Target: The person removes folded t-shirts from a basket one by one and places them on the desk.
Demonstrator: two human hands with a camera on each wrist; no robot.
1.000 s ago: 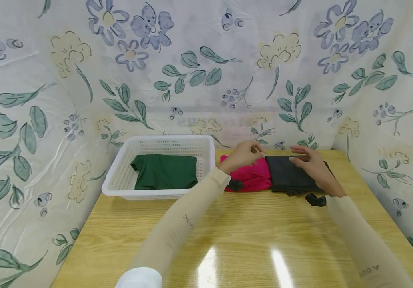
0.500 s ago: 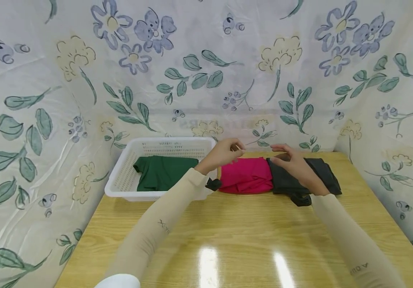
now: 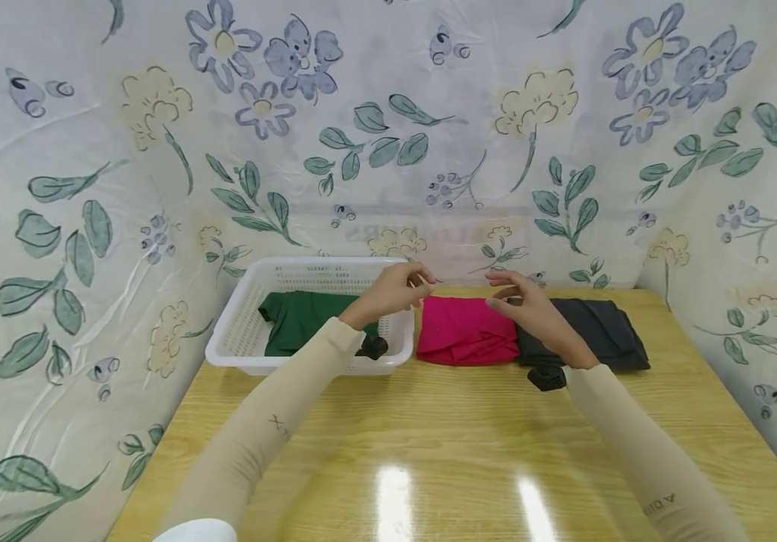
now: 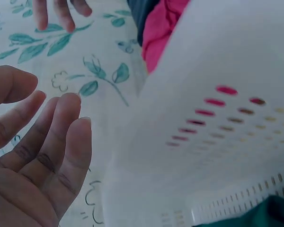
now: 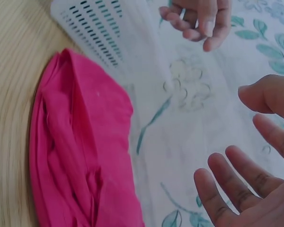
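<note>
My left hand (image 3: 394,292) hovers over the right end of a white plastic basket (image 3: 226,342), fingers loosely bent and holding nothing. Inside the basket lies a folded dark green garment (image 3: 300,320), partly hidden behind my left forearm. In the head view my right hand (image 3: 527,309) overlaps the seam between a folded pink garment (image 3: 463,331) and a folded black garment (image 3: 598,331); its fingers are spread and nothing is in them. The right wrist view shows the pink garment (image 5: 90,142) apart from my right fingertips (image 5: 203,182), its layers bunched along the near side.
The wooden table (image 3: 456,436) carries the basket and both garments in a row along its back edge. A floral sheet (image 3: 483,150) hangs close behind and at both sides. Black wrist cameras, such as the right one (image 3: 547,377), sit under the wrists.
Both hands have moved left: the left from over the pink garment to over the basket's right end, the right from over the black garment toward the pink one. The garments stay put.
</note>
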